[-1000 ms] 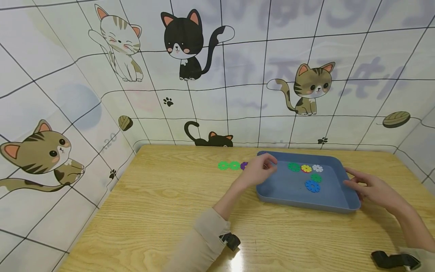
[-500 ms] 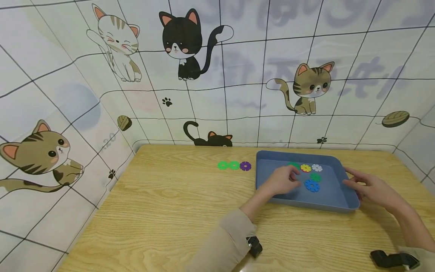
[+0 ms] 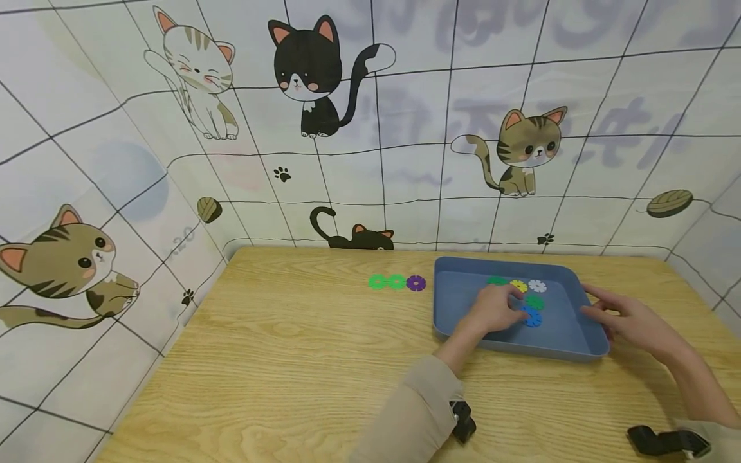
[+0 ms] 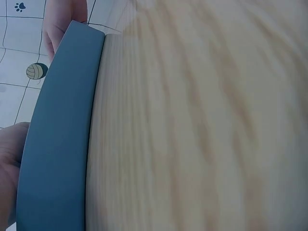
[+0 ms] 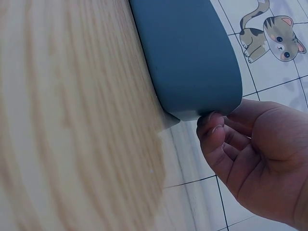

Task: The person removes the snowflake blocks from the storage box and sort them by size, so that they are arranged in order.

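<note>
A blue-grey tray [image 3: 463,302] lies on the wooden table and holds several flat notched plastic discs. Over its middle my left hand [image 3: 492,308] reaches in, thumb and forefinger apart, the thumb tip at the edge of a blue disc [image 3: 534,317]. Nearby lie a green disc [image 3: 535,301], a yellow disc [image 3: 519,286], a white disc [image 3: 537,285] and a partly covered green disc [image 3: 496,280]. At the tray's right end my right hand [image 3: 637,321] grips the wall; in the right wrist view its curled fingers [image 5: 211,137] press the outside.
Left of the tray, two light green discs [image 3: 387,282] and a purple disc [image 3: 415,283] lie in a row on the table [image 3: 289,354]. A cat-printed sheet [image 3: 405,161] stands behind and beside the table.
My left hand has moved right from the tray's left edge to the blue disc, uncovering the purple disc on the table. My right hand stays at the tray's right end.
</note>
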`<state>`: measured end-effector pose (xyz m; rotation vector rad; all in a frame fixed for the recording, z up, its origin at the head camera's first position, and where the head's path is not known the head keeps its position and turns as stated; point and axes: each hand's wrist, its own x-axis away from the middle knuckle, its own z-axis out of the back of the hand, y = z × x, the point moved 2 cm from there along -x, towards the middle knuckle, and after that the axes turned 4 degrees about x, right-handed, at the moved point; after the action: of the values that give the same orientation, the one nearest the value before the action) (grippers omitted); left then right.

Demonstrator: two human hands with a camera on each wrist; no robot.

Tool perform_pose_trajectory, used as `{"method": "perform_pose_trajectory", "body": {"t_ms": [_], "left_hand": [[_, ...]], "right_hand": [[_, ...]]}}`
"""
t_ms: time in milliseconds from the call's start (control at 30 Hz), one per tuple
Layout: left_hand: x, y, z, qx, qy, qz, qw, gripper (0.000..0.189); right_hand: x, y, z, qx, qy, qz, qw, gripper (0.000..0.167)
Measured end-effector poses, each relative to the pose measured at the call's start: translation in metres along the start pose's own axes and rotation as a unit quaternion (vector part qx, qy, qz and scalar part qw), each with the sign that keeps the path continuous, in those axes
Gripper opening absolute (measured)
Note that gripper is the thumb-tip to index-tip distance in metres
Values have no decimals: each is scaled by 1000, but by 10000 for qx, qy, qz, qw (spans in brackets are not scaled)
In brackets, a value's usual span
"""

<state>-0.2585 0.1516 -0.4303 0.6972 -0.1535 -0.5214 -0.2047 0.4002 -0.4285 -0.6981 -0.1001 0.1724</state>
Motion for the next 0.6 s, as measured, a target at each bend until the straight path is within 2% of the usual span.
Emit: {"method": "perform_pose_trajectory", "body": {"t_ms": [167,300,400,467,600], "left_hand": [[-1,4,-5,-562,92,362,9977,30],[0,5,-6,-651,74,478,9967,29],[-1,5,-6,-306,117,418,9986,27],[-1,5,-6,102,151,357,9992,24],[1,3,-3,1020,199,239,9943,18]], "right_hand": [[0,-1,-1,-16,26,21,10000,65],[0,-2,-1,-68,53,56,9999,64],[0,-2,-1,-70,63,64,9999,64],[1,-2,-1,-66,63,63,9999,64],[2,-1,-1,-102,54,65,9999,64]]}}
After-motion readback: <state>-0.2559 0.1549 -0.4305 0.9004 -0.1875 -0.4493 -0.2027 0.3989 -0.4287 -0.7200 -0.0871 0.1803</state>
